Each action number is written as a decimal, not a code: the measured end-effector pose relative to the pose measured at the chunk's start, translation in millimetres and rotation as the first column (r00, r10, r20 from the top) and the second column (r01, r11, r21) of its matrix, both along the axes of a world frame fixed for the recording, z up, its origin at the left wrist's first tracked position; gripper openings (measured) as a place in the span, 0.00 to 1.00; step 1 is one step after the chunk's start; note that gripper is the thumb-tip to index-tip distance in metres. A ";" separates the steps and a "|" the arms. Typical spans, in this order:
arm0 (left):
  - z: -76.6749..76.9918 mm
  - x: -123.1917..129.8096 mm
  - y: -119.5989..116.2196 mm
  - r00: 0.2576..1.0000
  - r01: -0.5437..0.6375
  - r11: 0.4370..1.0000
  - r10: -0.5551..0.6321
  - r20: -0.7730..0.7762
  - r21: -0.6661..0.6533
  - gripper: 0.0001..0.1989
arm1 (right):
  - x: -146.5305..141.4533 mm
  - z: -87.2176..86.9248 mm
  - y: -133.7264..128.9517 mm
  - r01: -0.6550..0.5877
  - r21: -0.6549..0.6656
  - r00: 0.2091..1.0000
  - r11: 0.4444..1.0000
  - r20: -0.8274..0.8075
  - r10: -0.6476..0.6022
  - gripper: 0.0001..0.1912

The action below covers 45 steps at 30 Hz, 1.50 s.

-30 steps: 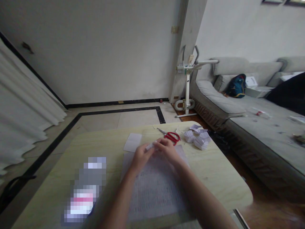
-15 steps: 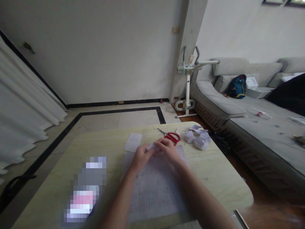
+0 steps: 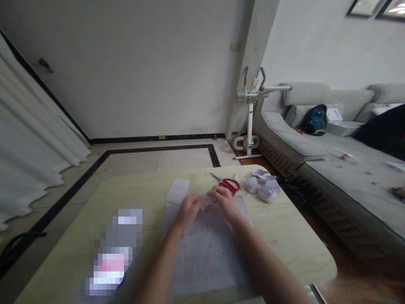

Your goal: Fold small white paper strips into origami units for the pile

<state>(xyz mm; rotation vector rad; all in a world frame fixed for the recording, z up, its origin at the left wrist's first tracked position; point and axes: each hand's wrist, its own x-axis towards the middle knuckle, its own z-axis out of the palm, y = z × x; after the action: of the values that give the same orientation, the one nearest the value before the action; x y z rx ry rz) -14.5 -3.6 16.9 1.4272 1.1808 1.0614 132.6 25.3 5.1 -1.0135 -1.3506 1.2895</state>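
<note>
Between the fingertips of my left hand and my right hand is a small white piece of paper, partly hidden by the fingers. Both hands are closed on it, just above a large printed sheet that lies on the table. Behind my right hand rest red-handled scissors, their blades pointing away to the left. A blank white paper slip lies flat beyond my left hand. Several folded paper pieces sit in a cluster at the table's far right.
The pale wooden table has rounded corners. A pixelated phone-like object lies at its left. Past the table stand a white exercise machine and a grey sofa with a dark blue backpack. A white curtain hangs at left.
The paper piece in my hands has turned, and less of its white face shows between the fingers. My view has tilted up slightly. Scissors and folded pieces stay put on the table.
</note>
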 end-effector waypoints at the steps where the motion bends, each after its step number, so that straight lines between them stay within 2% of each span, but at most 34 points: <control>1: -0.1 -0.2 -0.1 1.000 -0.002 1.000 0.002 -0.001 0.006 0.17 | -0.1 -0.6 0.2 0.003 0.006 1.000 1.000 -0.005 -0.003 0.10; 8: -1.3 0.0 0.0 0.997 -0.080 0.995 0.080 0.004 0.065 0.17 | -1.2 -1.2 -0.1 -0.025 -0.046 0.998 0.999 0.064 0.028 0.12; 16: -7.0 1.0 -1.8 0.995 -0.060 0.995 0.066 -0.070 0.085 0.13 | 1.3 -2.7 0.7 -0.048 0.025 0.998 0.999 0.044 0.047 0.13; 23: -4.4 2.0 -1.7 0.986 -0.162 0.983 0.166 -0.036 0.086 0.13 | -0.5 -1.8 -0.9 -0.088 0.001 0.991 0.996 0.106 0.087 0.13; 27: -5.6 3.0 -1.5 0.991 -0.131 0.991 0.131 -0.008 0.033 0.13 | 0.5 1.4 -2.7 -0.106 -0.015 0.985 0.994 0.135 0.107 0.13; 30: -6.3 2.5 -1.6 0.993 -0.112 0.993 0.113 -0.016 0.048 0.13 | 1.1 2.7 -3.6 -0.112 0.003 0.983 0.994 0.147 0.110 0.14; 35: -5.5 2.2 -2.9 0.989 -0.136 0.989 0.139 -0.057 0.052 0.14 | -1.1 2.6 -4.4 -0.095 0.006 0.985 0.995 0.147 0.093 0.14; 40: -3.3 2.6 -3.0 0.984 -0.177 0.983 0.178 -0.020 0.036 0.14 | -3.1 1.8 -3.9 -0.116 -0.017 0.983 0.993 0.142 0.117 0.11; 45: -2.1 1.6 -1.0 0.988 -0.153 0.988 0.153 0.001 0.019 0.13 | -1.8 1.4 -5.0 -0.140 -0.024 0.981 0.990 0.129 0.142 0.09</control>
<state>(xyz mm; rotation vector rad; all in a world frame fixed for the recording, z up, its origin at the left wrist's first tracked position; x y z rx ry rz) -12.8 -4.6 14.8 1.3682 1.3003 1.1802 130.8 20.2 6.5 -1.0429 -1.5376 1.3587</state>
